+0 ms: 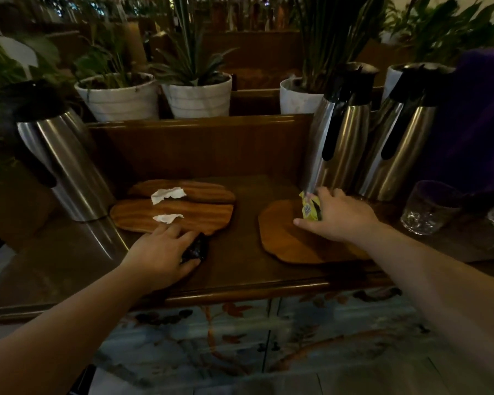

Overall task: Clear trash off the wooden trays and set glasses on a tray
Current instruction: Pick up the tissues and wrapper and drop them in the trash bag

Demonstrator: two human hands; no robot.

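Gripping upright yellow wrapper (308,206), right hand (340,215)

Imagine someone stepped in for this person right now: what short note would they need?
Left hand is closed on a dark wrapper by the front left tray.
Right hand grips a yellow wrapper over the right tray, now otherwise bare.
Left: two white paper scraps on the left trays.
The glasses stand on the counter at the right, not yet on a tray.
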